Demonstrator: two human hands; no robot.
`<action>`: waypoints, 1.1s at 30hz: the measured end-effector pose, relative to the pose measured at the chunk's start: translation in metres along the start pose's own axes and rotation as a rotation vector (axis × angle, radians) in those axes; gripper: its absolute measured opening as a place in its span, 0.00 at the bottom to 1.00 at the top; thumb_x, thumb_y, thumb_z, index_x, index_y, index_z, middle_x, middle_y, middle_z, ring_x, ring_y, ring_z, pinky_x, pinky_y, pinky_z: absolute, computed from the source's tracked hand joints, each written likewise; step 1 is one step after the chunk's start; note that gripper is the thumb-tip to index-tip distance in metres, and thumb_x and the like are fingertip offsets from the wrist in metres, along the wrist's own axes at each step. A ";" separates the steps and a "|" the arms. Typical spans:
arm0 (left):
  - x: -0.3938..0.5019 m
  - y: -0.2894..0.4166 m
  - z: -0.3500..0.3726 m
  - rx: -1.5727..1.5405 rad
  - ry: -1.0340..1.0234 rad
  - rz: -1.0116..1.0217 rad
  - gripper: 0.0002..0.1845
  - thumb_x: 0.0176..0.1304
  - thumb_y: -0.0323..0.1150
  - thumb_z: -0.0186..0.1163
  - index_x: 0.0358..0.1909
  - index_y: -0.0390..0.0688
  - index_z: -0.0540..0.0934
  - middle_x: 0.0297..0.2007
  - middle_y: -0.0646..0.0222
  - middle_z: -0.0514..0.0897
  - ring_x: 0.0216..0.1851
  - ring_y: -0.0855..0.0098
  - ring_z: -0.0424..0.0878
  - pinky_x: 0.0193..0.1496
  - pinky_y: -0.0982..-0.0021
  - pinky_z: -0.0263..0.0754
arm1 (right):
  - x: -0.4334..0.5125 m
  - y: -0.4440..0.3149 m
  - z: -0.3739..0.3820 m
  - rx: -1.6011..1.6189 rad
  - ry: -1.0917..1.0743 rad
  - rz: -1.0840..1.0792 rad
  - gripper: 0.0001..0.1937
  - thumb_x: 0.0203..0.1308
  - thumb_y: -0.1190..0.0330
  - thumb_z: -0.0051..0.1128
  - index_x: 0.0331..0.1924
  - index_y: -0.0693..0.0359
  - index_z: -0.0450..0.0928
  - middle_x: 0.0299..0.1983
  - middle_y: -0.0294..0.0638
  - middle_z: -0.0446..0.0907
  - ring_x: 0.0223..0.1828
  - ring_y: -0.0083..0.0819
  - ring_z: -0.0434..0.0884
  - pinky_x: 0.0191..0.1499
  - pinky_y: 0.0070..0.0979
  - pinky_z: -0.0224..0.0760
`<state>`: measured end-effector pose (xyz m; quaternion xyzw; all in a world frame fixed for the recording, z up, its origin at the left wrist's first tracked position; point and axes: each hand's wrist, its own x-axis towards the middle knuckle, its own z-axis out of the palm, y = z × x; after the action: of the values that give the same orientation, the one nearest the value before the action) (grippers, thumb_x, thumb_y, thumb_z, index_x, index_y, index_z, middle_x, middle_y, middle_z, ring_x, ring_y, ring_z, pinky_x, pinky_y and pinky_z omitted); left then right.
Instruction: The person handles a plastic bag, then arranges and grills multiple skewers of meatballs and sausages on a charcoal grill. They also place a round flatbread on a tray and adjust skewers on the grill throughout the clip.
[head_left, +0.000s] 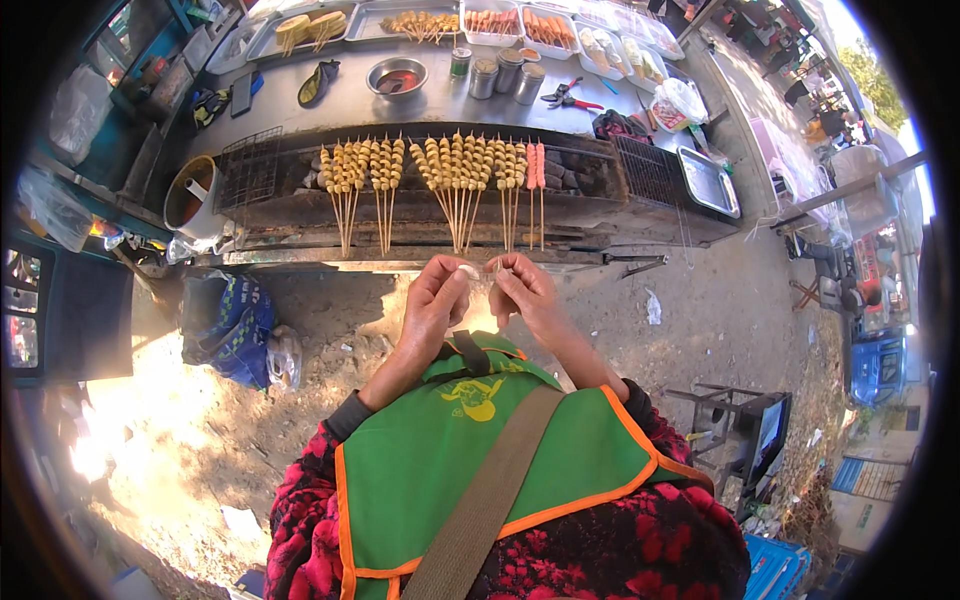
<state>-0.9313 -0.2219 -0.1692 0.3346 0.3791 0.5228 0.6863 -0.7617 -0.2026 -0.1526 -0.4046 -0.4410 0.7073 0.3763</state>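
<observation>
My left hand (437, 300) and my right hand (525, 289) are raised close together in front of the green apron (420, 442). Between the thumb and fingers of my left hand is a small whitish object (469, 271), too small to name. The fingertips of my right hand are pinched, and a thin pale thing seems to show at them. Just beyond both hands, spiral-cut skewers (457, 161) lie in several groups across a long charcoal grill (300, 214), their bare sticks pointing towards me. Two pink skewers (535, 165) rest at the right of these groups.
Behind the grill, a metal counter (337, 109) holds a steel bowl (397, 78), shaker tins (483, 79), red-handled pruning shears (576, 97) and trays of skewers (491, 22). A white bucket (196, 214) hangs or stands at the grill's left end. An empty-looking metal tray (708, 181) sits at its right end.
</observation>
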 end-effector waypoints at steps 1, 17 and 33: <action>0.001 -0.001 -0.004 0.007 0.001 0.012 0.07 0.69 0.36 0.51 0.39 0.43 0.72 0.18 0.80 0.68 0.16 0.88 0.59 0.16 0.84 0.48 | -0.001 -0.002 -0.004 -0.273 0.000 -0.068 0.15 0.68 0.62 0.46 0.52 0.63 0.70 0.24 0.37 0.75 0.21 0.22 0.74 0.25 0.19 0.67; -0.010 -0.017 -0.011 0.028 -0.067 -0.141 0.10 0.66 0.39 0.56 0.33 0.42 0.73 0.18 0.81 0.68 0.17 0.88 0.60 0.17 0.84 0.50 | -0.014 -0.005 0.009 -0.348 -0.017 -0.112 0.08 0.63 0.71 0.54 0.43 0.66 0.72 0.34 0.36 0.78 0.33 0.21 0.80 0.36 0.19 0.74; -0.014 -0.015 -0.016 -0.053 0.018 -0.142 0.07 0.67 0.37 0.55 0.35 0.45 0.72 0.25 0.75 0.77 0.17 0.87 0.60 0.17 0.84 0.50 | -0.008 0.001 0.004 -0.102 0.082 -0.062 0.09 0.63 0.71 0.53 0.44 0.64 0.71 0.32 0.37 0.78 0.33 0.22 0.80 0.37 0.20 0.75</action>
<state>-0.9408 -0.2375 -0.1879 0.2838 0.3938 0.4857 0.7270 -0.7624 -0.2112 -0.1501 -0.4381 -0.4731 0.6545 0.3948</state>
